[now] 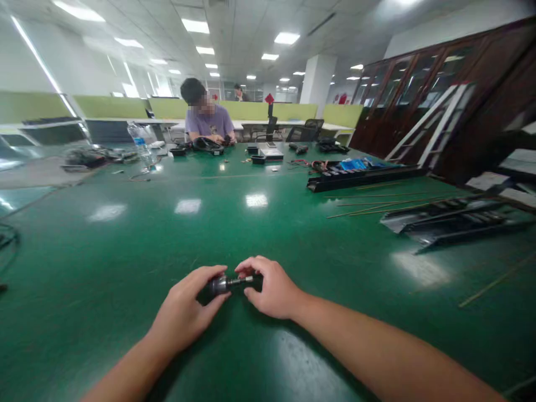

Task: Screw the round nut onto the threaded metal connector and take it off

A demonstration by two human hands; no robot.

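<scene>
Over at the left edge, dark cables (8, 240) lie on the green table (138, 240), and further back there's the bottle (140, 142). Here's the left hand (182, 310), clamped around the thick end of the tool (220, 285), low in the middle, over the near part of the table! Straight beyond, a person (209, 120) in purple at the far side. Then the right hand (272, 287), fingers curled about the tool's thin end; can't tell if they grip it. The two hands are near but apart. Out right, a black rail (364, 178), then the ladder (448, 120) by the cabinet
</scene>
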